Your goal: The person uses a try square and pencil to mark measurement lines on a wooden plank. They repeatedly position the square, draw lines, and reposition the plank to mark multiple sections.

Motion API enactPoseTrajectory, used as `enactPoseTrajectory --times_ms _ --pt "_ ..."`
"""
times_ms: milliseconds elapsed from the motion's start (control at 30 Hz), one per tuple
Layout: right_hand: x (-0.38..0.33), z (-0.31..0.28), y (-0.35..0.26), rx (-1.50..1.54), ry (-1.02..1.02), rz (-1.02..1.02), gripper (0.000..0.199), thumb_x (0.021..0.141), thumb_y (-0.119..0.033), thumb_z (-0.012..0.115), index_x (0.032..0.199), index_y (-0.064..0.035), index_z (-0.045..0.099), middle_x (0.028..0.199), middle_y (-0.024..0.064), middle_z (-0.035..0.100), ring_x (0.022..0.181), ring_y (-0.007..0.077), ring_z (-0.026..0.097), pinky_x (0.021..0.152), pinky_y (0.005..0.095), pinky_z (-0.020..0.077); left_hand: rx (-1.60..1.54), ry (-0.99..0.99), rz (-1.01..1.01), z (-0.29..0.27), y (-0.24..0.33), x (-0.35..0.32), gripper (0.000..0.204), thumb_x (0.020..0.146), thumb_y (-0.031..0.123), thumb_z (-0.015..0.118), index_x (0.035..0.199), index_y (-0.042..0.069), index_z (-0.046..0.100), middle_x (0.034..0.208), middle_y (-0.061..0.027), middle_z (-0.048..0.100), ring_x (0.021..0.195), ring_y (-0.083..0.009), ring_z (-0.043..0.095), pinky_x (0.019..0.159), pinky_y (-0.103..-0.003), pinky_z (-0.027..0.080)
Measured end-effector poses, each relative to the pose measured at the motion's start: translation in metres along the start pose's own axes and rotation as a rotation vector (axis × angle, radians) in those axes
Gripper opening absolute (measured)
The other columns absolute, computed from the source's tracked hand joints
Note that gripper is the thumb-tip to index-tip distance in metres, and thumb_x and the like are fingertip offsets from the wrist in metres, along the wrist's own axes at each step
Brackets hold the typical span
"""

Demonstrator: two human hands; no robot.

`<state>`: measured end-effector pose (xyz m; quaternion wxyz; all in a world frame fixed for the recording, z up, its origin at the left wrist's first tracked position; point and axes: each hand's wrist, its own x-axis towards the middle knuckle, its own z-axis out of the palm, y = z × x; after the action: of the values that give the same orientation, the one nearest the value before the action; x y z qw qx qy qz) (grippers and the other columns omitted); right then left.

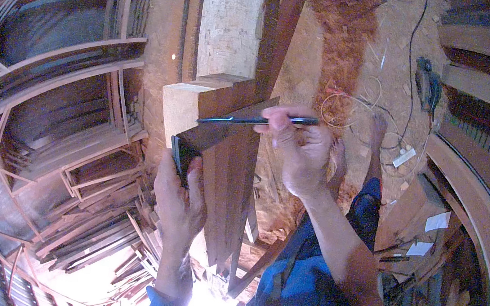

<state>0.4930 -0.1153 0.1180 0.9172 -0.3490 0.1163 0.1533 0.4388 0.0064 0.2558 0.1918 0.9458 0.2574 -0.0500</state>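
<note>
My left hand (182,197) is closed around the dark stock of a try square (177,153), thumb on one side and fingers on the other. Its dark blade seems to slant across the reddish face of a wooden beam (224,97) that has a pale sawn side. In my right hand (301,151) a dark pen (243,120) is pinched between thumb and fingers, lying almost level. The tip points left and meets or hovers just over the beam near the square; contact cannot be made out. Several long reddish boards (223,175) run below the square toward me.
A thick pale timber (232,20) extends away from me. Wooden frames (62,71) and stacked strips (96,232) stand left. On the dusty floor at right lie a dark power tool (428,85), looping cable (350,114) and a white power strip (404,158). A bare foot (378,125) shows nearby.
</note>
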Motion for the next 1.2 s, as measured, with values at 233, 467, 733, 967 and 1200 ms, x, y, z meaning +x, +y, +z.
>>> enactPoseTrajectory --times_ms 233,467,733,967,1200 --pt "0.008 -0.027 0.008 -0.253 0.092 0.147 0.021 0.100 -0.024 0.067 0.102 -0.0032 0.070 0.088 0.0059 0.073 0.078 0.0117 0.066 0.067 0.0248 0.0510 0.028 -0.008 -0.026 -0.002 0.000 -0.001 0.018 0.102 0.018 0.055 0.103 0.000 0.054 0.082 -0.0192 0.057 0.074 -0.0323 0.055 0.071 -0.040 0.045" --pt "0.000 -0.069 0.012 -0.239 0.262 0.036 0.025 0.103 -0.030 0.064 0.108 -0.0059 0.070 0.084 0.0049 0.073 0.062 0.0051 0.051 0.055 0.0202 0.0381 -0.003 0.005 0.018 -0.001 0.000 -0.001 0.014 0.102 0.013 0.055 0.102 -0.001 0.053 0.081 -0.0175 0.056 0.073 -0.0281 0.053 0.071 -0.037 0.045" --pt "-0.021 -0.100 0.013 -0.325 0.357 0.078 0.027 0.102 -0.030 0.064 0.108 -0.0047 0.069 0.083 0.0045 0.071 0.061 0.0052 0.051 0.053 0.0197 0.0366 -0.028 0.010 -0.017 -0.003 -0.003 -0.007 0.014 0.101 0.012 0.056 0.103 -0.001 0.054 0.084 -0.0154 0.055 0.076 -0.0222 0.051 0.072 -0.035 0.045" --pt "-0.025 -0.102 0.011 -0.277 0.371 0.091 0.027 0.103 -0.031 0.063 0.107 -0.0043 0.069 0.084 0.0038 0.070 0.060 0.0055 0.052 0.051 0.0193 0.0362 -0.022 -0.017 -0.035 -0.005 -0.004 -0.010 0.015 0.101 0.014 0.056 0.104 -0.001 0.055 0.085 -0.0145 0.057 0.077 -0.0221 0.052 0.073 -0.035 0.045" --pt "-0.022 -0.102 0.014 -0.240 0.385 0.067 0.026 0.104 -0.028 0.062 0.108 -0.0040 0.069 0.084 0.0041 0.069 0.060 0.0057 0.052 0.051 0.0195 0.0376 -0.011 -0.005 -0.045 -0.004 0.000 -0.009 0.016 0.101 0.015 0.056 0.104 -0.001 0.056 0.085 -0.0149 0.058 0.076 -0.0235 0.054 0.072 -0.036 0.045"
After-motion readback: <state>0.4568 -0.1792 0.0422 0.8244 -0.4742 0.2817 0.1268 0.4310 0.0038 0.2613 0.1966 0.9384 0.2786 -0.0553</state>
